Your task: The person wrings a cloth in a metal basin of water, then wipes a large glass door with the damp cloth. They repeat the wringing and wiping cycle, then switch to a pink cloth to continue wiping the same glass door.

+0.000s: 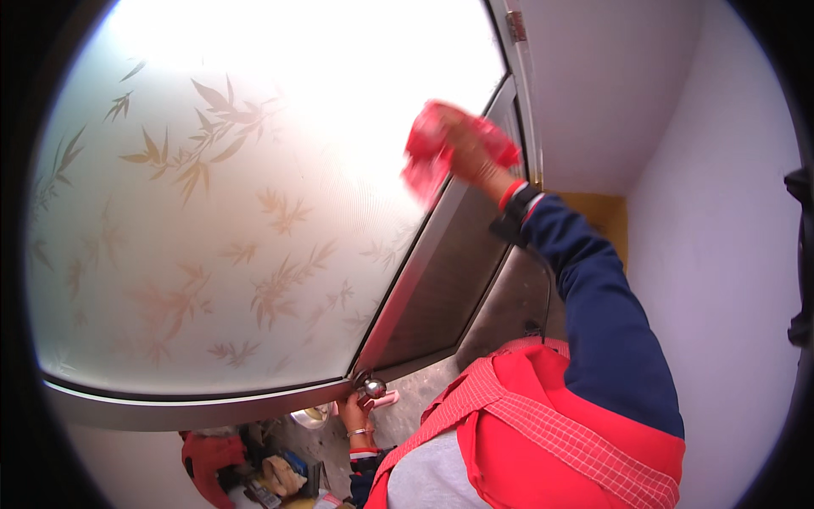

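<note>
A frosted glass door panel [222, 254] with a bamboo-leaf pattern, set in a metal frame, fills the left and middle of the head view. My right hand [469, 153] holds a crumpled red cloth [427, 143] at the right part of the glass, near the frame; both are blurred. Low in the view, my left hand [353, 412] is at the door's edge beside a round metal door knob [374, 388]. Its fingers are partly hidden, so its grip is unclear.
A white wall [706, 254] runs along the right side. A door hinge [516, 26] shows at the top. Below the door, a red garment [213, 467], a metal bowl [311, 417] and assorted items stand near the grey floor [416, 394].
</note>
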Available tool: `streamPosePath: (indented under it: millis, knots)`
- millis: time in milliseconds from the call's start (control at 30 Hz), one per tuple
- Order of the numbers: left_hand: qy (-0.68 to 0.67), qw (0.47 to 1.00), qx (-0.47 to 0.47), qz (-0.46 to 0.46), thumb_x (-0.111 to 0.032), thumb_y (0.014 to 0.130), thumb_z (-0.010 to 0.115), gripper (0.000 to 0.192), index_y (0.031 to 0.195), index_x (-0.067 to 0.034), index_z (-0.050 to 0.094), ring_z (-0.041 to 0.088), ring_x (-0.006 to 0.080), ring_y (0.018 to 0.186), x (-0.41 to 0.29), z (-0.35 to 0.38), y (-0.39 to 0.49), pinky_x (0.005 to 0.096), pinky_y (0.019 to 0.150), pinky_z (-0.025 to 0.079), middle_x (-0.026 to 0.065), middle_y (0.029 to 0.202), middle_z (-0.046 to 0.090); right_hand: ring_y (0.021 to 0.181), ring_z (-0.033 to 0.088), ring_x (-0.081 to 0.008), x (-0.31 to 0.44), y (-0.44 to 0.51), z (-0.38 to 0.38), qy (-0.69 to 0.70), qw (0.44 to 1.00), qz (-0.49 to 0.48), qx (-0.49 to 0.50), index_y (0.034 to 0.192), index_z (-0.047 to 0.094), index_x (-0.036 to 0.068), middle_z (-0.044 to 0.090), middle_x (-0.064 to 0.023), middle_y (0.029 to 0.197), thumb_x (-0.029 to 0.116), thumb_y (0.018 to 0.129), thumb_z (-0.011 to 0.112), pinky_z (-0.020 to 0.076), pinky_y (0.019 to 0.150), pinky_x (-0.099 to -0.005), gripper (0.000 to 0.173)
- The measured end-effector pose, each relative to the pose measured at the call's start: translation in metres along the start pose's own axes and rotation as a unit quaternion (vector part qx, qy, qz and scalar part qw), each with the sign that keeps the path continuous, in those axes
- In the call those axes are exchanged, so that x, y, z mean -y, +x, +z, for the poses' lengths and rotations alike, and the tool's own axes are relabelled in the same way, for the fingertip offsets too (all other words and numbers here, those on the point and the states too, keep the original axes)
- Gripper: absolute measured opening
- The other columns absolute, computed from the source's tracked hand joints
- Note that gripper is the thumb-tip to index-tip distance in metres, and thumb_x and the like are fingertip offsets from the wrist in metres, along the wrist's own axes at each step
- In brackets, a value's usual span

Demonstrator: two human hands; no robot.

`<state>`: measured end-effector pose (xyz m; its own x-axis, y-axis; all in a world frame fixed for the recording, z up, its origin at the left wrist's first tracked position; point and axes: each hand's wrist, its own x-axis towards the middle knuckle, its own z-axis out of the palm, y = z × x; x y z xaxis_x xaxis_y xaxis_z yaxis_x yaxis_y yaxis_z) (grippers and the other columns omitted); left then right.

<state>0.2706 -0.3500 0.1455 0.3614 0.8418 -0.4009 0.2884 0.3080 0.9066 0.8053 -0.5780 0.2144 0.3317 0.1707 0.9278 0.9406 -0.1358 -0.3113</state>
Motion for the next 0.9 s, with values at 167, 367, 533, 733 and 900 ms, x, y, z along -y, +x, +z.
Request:
streamPosePath:
  millis: [167,367,533,733,900]
  knots:
    - [-0.039,0.999,-0.022,-0.003,-0.005,0.084,0.048,0.037,0.119,-0.014,0.046,0.067,0.0270,0.074,-0.001,0.010,-0.009,0.0335,0.054,0.056,0.0100,0.104,0.060,0.084,0.061,-0.0226,-0.134,0.052,-0.025,0.127,0.957,0.198,-0.168,0.096,0.064,0.004,0.065,-0.0095,0.091,0.015,0.081,0.060,0.0467,0.073,-0.0320,0.019]
    - [-0.057,0.998,0.012,-0.010,-0.003,0.082,0.046,0.037,0.119,-0.004,0.052,0.067,0.0255,0.084,-0.008,0.022,-0.016,0.0349,0.064,0.058,0.0130,0.107,0.062,0.082,0.056,-0.0195,-0.144,0.047,0.004,0.108,0.894,0.312,-0.304,0.104,0.058,0.005,0.060,-0.0045,0.085,0.043,0.086,0.057,0.0429,0.077,-0.0330,0.042]
    - [-0.035,0.999,-0.039,-0.005,-0.004,0.082,0.046,0.038,0.120,-0.005,0.046,0.066,0.0250,0.082,-0.006,0.022,-0.018,0.0343,0.061,0.058,0.0133,0.106,0.061,0.090,0.055,-0.0292,0.002,0.008,0.042,0.101,0.942,0.247,-0.203,0.104,0.053,0.001,0.056,-0.0139,0.091,0.018,0.086,0.056,0.0415,0.081,-0.0393,0.025]
    - [-0.041,0.999,-0.028,0.005,-0.007,0.087,0.051,0.032,0.118,-0.011,0.044,0.067,0.0242,0.072,-0.005,0.020,-0.016,0.0306,0.053,0.058,0.0105,0.104,0.058,0.123,0.039,-0.0328,0.190,-0.038,0.068,0.139,0.986,-0.081,0.043,0.112,0.053,0.010,0.044,-0.0116,0.126,0.018,0.070,0.066,0.0308,0.098,-0.0563,0.045]
    - [-0.053,0.998,-0.026,-0.004,-0.003,0.086,0.049,0.042,0.125,-0.012,0.037,0.066,0.0250,0.070,-0.003,0.016,-0.013,0.0297,0.048,0.056,0.0134,0.110,0.055,0.126,0.037,-0.0264,0.230,-0.026,0.055,0.158,0.889,-0.375,0.210,0.112,0.050,0.012,0.044,-0.0068,0.126,0.025,0.072,0.059,0.0276,0.107,-0.0476,0.043]
